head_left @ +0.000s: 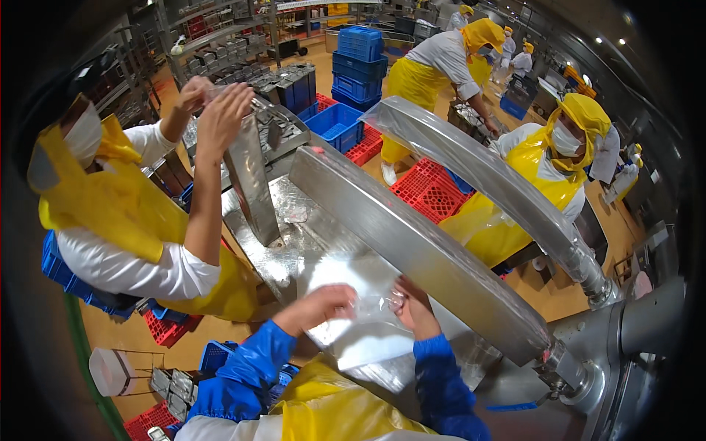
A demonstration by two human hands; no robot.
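In front of my body, over a shiny metal table (334,268), both my hands are at a piece of clear plastic film (373,304), perhaps a bag. My left hand (323,305) has its fingers closed at one edge of it. The other edge is pinched in my right hand (415,307). Just beyond my hands, a long rectangular metal tube (419,246) slants from the machine at lower right toward the upper left; a small pinkish smear shows at its far end. My blue sleeves reach up from the lower edge.
At left, a person in a yellow apron (132,213) handles a tall metal mould (252,184). A plastic-covered tube (478,158) sticks out from the machine (625,331) at right. Beyond it stands another person (544,169). Blue crates (358,70) and red crates (430,191) stand on the floor.
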